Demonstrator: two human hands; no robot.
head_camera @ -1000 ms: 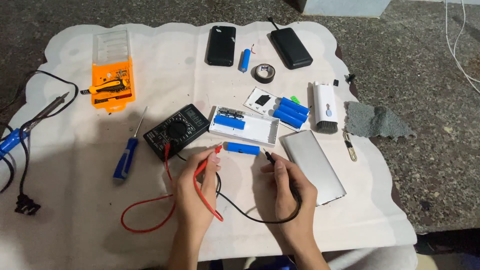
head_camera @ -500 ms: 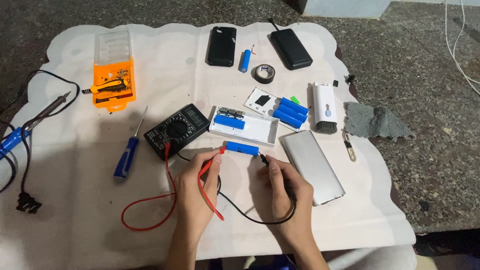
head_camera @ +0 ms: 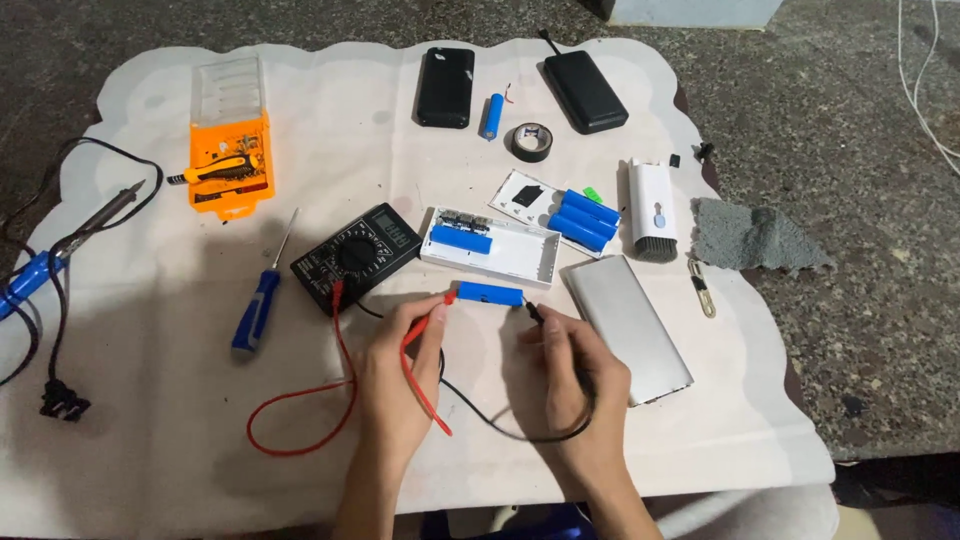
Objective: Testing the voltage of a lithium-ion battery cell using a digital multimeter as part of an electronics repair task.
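At the far left edge lies a soldering iron (head_camera: 60, 245) with a blue handle, tip pointing up-right. Right of it, a blue-handled screwdriver (head_camera: 258, 305) lies left of centre, beside a black multimeter (head_camera: 357, 256). Below centre, the left hand (head_camera: 395, 375) is closed around a red probe (head_camera: 432, 318), pinched between thumb and fingers, its tip touching the left end of a blue battery cell (head_camera: 490, 294). The cell lies just below centre on the white mat (head_camera: 150, 420), its long axis running left to right, nearly level. The right hand (head_camera: 570, 375) is curled around a black probe (head_camera: 535, 312), whose tip meets the cell's right end. Farther right lies a silver case (head_camera: 628, 325).
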